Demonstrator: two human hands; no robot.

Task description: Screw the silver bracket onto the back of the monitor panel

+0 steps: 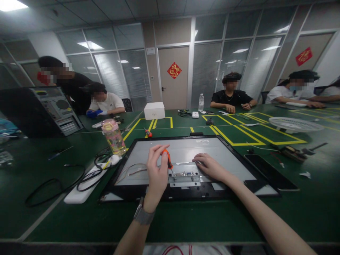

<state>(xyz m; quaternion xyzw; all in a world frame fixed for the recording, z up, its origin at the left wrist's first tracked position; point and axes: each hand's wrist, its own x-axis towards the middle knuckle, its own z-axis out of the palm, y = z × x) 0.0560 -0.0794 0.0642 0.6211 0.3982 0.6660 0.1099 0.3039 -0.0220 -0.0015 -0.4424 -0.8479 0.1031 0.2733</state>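
Observation:
A flat monitor panel (225, 159) with a black frame and grey metal back lies on the green table. My left hand (157, 168), with a watch on its wrist, grips an orange and black screwdriver (168, 158). The screwdriver points down, its tip at the left end of a metal bracket (195, 179) that carries the connector ports (183, 174). My right hand (208, 165) rests with outstretched fingers on the panel, near the upper right of the bracket. Thin wires (132, 169) run over the panel left of my left hand.
Left of the panel are a white power strip (85, 186), black cables (57, 186) and a pink-lidded bottle (113, 136). A phone (269, 171) lies to the right. A white box (154, 111) and computer case (39, 111) stand farther back. Several people sit or stand across the table.

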